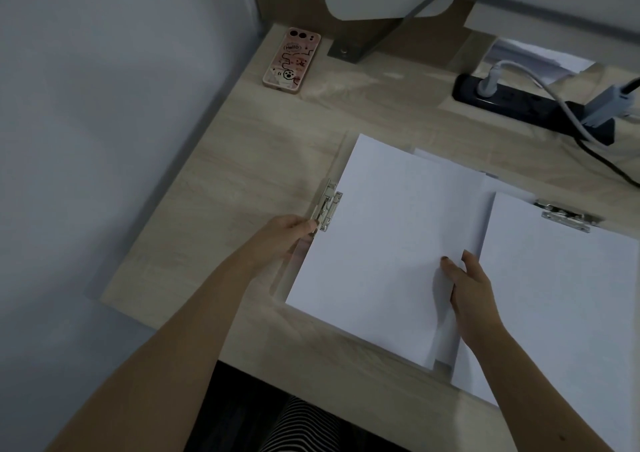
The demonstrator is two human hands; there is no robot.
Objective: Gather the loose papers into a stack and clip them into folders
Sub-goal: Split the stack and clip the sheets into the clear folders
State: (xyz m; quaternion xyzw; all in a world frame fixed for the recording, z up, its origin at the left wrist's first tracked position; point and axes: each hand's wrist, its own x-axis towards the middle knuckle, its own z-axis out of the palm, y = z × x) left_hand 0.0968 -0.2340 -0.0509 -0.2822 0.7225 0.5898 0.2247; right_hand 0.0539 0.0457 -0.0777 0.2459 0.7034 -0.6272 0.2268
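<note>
A stack of white papers (377, 243) lies on a clear folder on the wooden desk (242, 160). The folder's metal clip (327, 205) stands at the stack's left edge. My left hand (287, 233) pinches the lower end of that clip. My right hand (467, 282) grips the stack's right edge, fingers on top. To the right lies a second folder with white papers (561, 295) held under its own metal clip (566, 216). More sheets (460, 167) peek out behind the stack.
A pink phone (291, 61) lies at the desk's back left. A black power strip (533, 105) with plugs and cables sits at the back right. A metal bracket (349, 49) stands at the back. The desk's left edge borders a grey wall.
</note>
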